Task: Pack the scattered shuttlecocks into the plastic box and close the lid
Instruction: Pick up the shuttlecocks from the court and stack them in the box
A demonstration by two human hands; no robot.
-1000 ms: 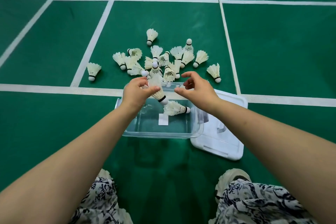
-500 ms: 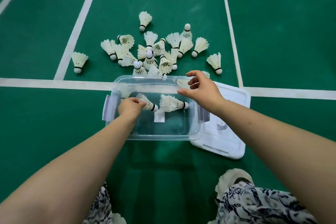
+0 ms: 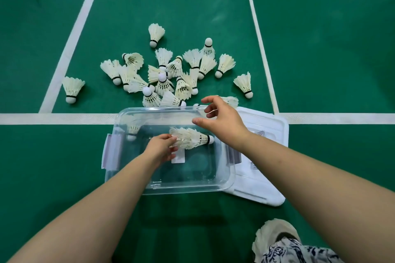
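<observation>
A clear plastic box (image 3: 188,189) stands open on the green court floor. My left hand (image 3: 159,149) is inside it, fingers pinched on the feather rim of a white shuttlecock (image 3: 192,139) that lies on its side with its cork to the right. It looks nested with a second one. My right hand (image 3: 223,120) hovers open over the box's far right corner, holding nothing. Several shuttlecocks (image 3: 162,79) lie scattered just beyond the box. Another shuttlecock (image 3: 133,129) shows through the far left wall; I cannot tell if it is inside.
The white lid (image 3: 261,177) lies flat on the floor, right of the box and partly under it. Single shuttlecocks lie apart at the left (image 3: 72,88) and right (image 3: 244,84). My shoe (image 3: 275,232) is at the bottom right. White court lines cross the floor.
My left hand carried a shuttlecock down into the box and brought it against the one lying there. My right hand stayed open above the box's far right corner.
</observation>
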